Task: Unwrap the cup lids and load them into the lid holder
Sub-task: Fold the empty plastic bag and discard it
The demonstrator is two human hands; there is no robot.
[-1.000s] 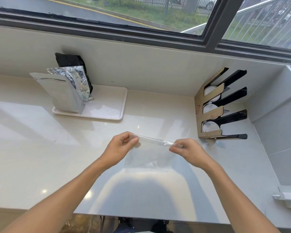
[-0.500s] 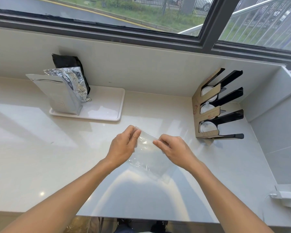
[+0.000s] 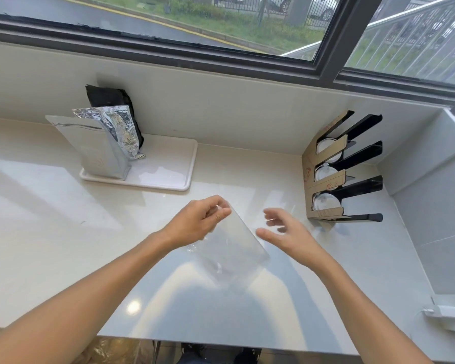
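1. Our left hand point(image 3: 197, 219) pinches the top corner of the clear plastic wrapper point(image 3: 229, 253) between thumb and fingers; the wrapper hangs down toward 5 o'clock over the bench point(image 3: 63, 232). It looks empty, though it is too transparent to be sure.
2. Our right hand point(image 3: 286, 232) is spread, fingers apart, just beside the wrapper's right edge and touching nothing.
3. The cup lids point(image 3: 323, 202) sit in the lid holder point(image 3: 326, 179) at 2 o'clock from our hands, one white disc showing in each of three slots. We judge the loading close to done, with the wrapper left over.
4. Risk: the film is thin and slick, held at one corner only. If the pinch slackens, it could drop and slide off the near bench edge at 6 o'clock.
5. Risk: if a lid is hidden inside after all, tipping the wrapper would spill it onto the bench.
6. Risk: a careless sweep of the right hand toward 2 o'clock could knock the holder, which looks like light card and may shift or shed lids.
7. Around us: a white tray point(image 3: 168, 174) at 11 o'clock carries foil bags point(image 3: 103, 145); a white charger point(image 3: 444, 311) lies at 4 o'clock. Both are well apart from our hands.
8. Nothing stands between our hands and the holder.
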